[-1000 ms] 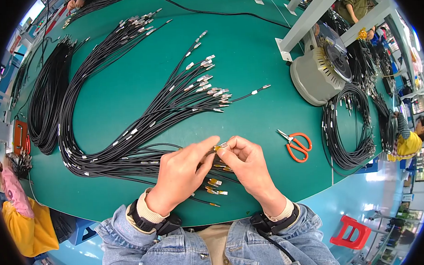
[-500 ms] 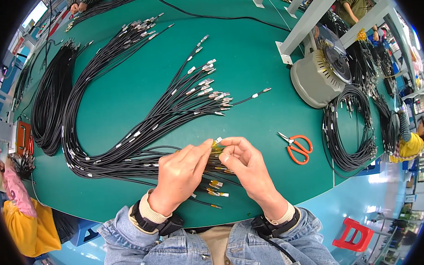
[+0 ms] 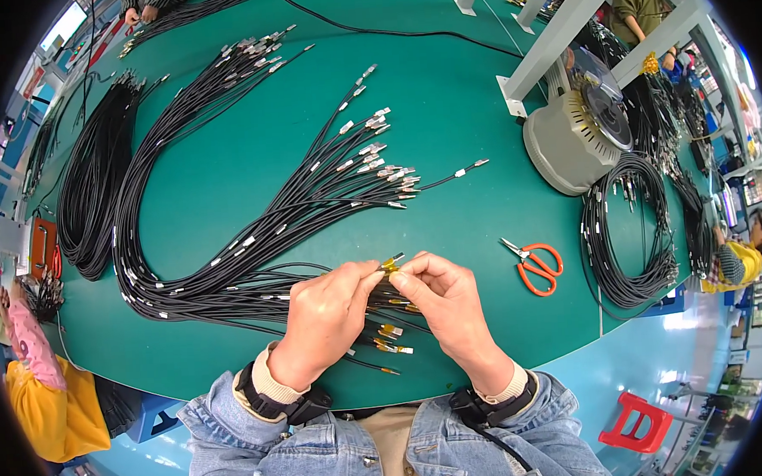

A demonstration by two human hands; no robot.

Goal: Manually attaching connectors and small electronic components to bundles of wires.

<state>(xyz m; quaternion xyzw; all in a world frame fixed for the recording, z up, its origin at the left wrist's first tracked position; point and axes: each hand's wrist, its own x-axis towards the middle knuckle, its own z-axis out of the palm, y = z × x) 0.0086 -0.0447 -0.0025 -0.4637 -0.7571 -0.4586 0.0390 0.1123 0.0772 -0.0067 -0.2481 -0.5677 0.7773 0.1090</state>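
Close to the table's front edge, my left hand (image 3: 329,316) pinches a black cable near its end between thumb and fingers. The cable end (image 3: 392,262) is wrapped in amber-yellow tape and its tip points up to the right. My right hand (image 3: 443,308) meets it from the other side, thumb and forefinger closed at the yellow tape; the exact grip is partly hidden. Under and between my hands lie more taped cable ends (image 3: 394,349). They belong to a large bundle of black cables (image 3: 252,240) with white labels, curving left and back.
Orange-handled scissors (image 3: 539,268) lie right of my hands. Behind them stand a grey round-bodied machine (image 3: 570,142) and a white metal frame (image 3: 552,48). A coiled cable bundle (image 3: 595,248) is at the right, another cable bundle (image 3: 94,184) at the left. Other people work around the table.
The taped cable end has turned between my fingers: its pale tip has given way to a darker one slanting up right. Both hands have barely shifted.
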